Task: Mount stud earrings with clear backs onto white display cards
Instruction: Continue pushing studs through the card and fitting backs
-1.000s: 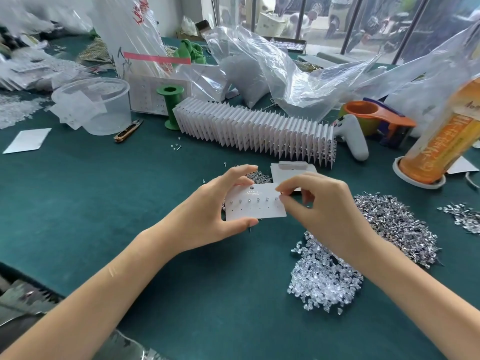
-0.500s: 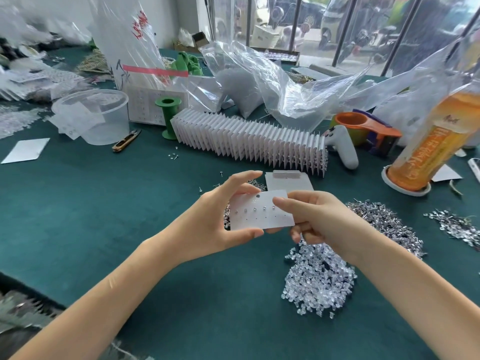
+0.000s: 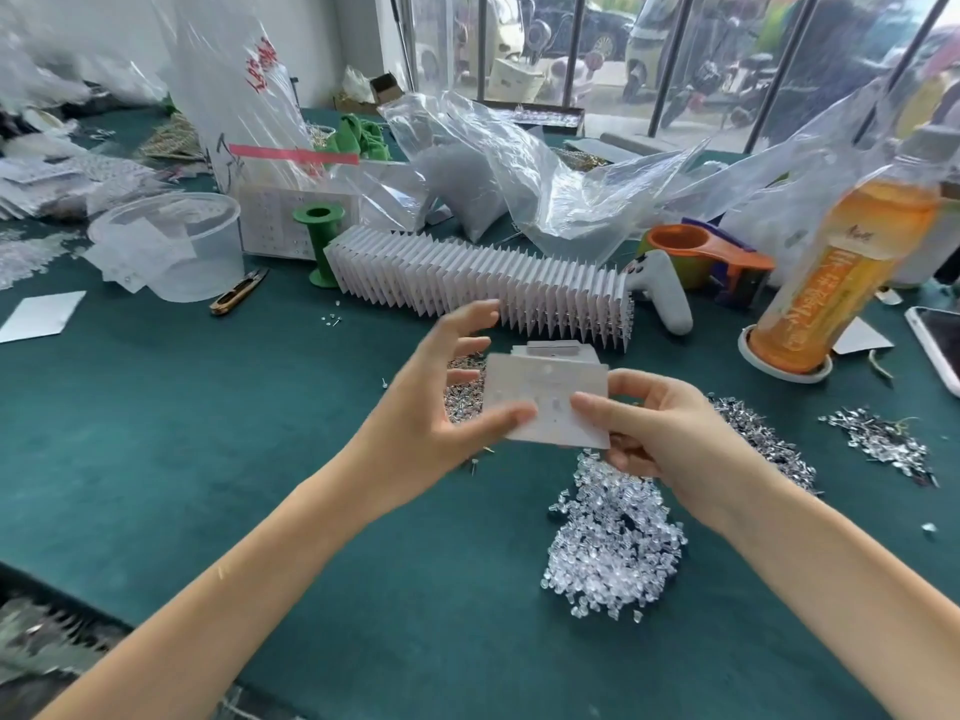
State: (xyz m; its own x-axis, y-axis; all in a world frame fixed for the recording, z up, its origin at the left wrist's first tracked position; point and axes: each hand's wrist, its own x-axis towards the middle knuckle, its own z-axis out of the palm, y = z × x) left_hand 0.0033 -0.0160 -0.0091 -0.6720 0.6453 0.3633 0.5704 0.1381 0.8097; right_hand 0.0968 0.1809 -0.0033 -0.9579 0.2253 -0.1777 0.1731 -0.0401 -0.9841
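Both hands are holding one small white paper display card (image 3: pixel 545 402) above the green felt: left hand (image 3: pixel 431 413) thumb-pinching its near edge, right hand (image 3: pixel 660 428) gripping its right side. Blurred studs could be working loose, falling toward the clear-back heap (image 3: pixel 613 553) under the right wrist.

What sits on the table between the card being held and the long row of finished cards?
In the head view, a short stack of blank cards lies between the held card and the row of finished cards.
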